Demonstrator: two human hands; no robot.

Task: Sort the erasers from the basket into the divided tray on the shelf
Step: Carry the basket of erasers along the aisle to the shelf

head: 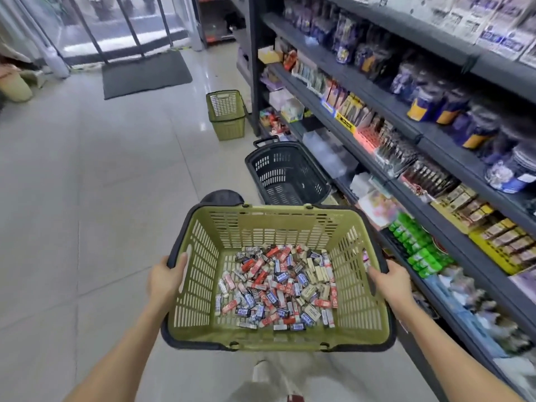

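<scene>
Along a shop aisle, carrying a green basket [203,285] of loose erasers [278,288], liable to slide sideways at any tilt or spill after a trip over the black basket [278,169] ahead. Gripped at both side rims by left hand [165,278] and right hand [391,281], each curled tight over the edge; divided tray not made out on the shelves [377,39].

One wide-angle view, worn on the head, looks forward and steeply down a shop aisle. The basket [200,288], held by the left hand [165,281] and right hand [393,281], sits close beneath the lens. The shelf [377,42] runs up the right edge, bowed and blurred, perhaps by motion. The floor [87,198] fills the left.
</scene>
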